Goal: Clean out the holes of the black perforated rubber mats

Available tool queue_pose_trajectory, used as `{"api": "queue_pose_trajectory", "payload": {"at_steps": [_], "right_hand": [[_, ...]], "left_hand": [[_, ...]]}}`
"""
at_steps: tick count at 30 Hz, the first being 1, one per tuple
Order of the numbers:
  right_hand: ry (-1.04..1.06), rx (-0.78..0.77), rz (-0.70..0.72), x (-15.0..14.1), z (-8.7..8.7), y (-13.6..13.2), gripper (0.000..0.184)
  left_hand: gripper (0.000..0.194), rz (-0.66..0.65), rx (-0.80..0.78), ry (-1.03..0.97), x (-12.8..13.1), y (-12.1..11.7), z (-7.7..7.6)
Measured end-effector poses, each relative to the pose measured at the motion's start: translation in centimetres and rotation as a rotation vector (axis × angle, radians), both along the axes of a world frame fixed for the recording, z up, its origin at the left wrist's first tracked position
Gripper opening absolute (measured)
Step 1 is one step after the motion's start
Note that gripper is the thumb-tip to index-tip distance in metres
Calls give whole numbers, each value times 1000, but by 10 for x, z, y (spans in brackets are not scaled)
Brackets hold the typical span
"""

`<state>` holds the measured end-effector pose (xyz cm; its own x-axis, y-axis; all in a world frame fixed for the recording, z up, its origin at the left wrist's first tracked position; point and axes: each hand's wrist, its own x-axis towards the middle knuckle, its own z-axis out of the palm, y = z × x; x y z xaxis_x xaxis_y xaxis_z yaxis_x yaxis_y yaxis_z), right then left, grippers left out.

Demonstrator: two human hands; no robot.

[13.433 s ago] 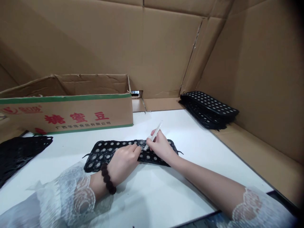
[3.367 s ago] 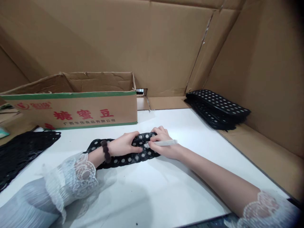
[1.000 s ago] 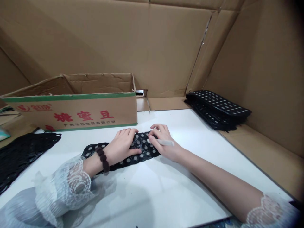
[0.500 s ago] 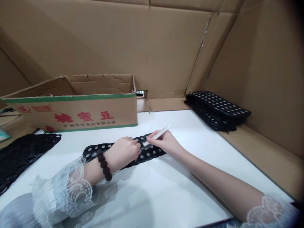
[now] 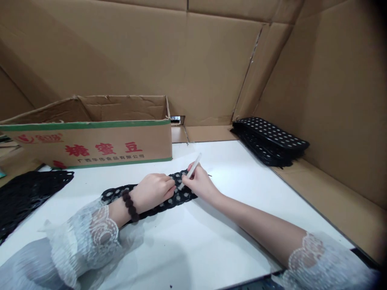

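A black strip with pale round dots (image 5: 177, 197) lies flat and slightly slanted across the white table. My left hand (image 5: 155, 188) rests over its middle with the fingers curled closed on it; the fingertips are hidden. Between the thumb and fingers of my right hand (image 5: 201, 182) is a slim white pen-like stick (image 5: 193, 166), held like a pencil. The stick's lower tip meets the strip, or hovers just above it, close to the left hand's knuckles.
Behind the strip stands an open cardboard box (image 5: 121, 139) with green edges and red lettering. At the back right sits a stack of black dotted pieces (image 5: 269, 135). A black openwork pile (image 5: 33, 193) covers the left side. Cardboard walls (image 5: 136, 52) enclose the white table (image 5: 169, 249).
My right hand has shifted slightly left along the strip, and the white stick stands more upright. My left hand keeps its place on the strip. The whole view has shifted a little.
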<state>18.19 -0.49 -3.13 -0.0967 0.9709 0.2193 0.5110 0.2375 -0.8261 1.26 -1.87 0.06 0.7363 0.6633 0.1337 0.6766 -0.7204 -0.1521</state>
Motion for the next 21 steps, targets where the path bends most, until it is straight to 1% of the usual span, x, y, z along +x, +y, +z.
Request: {"api": "queue_pose_trajectory", "payload": {"at_steps": [2,5,6,9,11,14,18,19,21], "right_hand": [[-27,5,14,-1,2,1,21],[-75,57,85,-2,3,1,19],[-87,83,110,-2,3,0,17],[-72,149,133,-1,2,-2,14],[-28,158,122,0,0,-3,13],[40,125,116,1,-3,-3,13],[48,157,54,-2,-5,-2,13],[42,167,43,-3,-6,-2,13],[20,171,45,-4,-6,-2,13]], "left_hand": [[37,-11,-66,8,0,-3,4],[48,10,-144,22,1,-9,10],[46,32,-157,27,2,-11,12],[28,82,-170,56,4,-16,15],[19,84,-138,93,7,-19,14],[12,64,-20,136,10,-22,7],[16,-22,147,139,9,-19,-5],[16,-46,161,138,7,-17,-7],[18,-94,136,135,4,-13,-7]]}}
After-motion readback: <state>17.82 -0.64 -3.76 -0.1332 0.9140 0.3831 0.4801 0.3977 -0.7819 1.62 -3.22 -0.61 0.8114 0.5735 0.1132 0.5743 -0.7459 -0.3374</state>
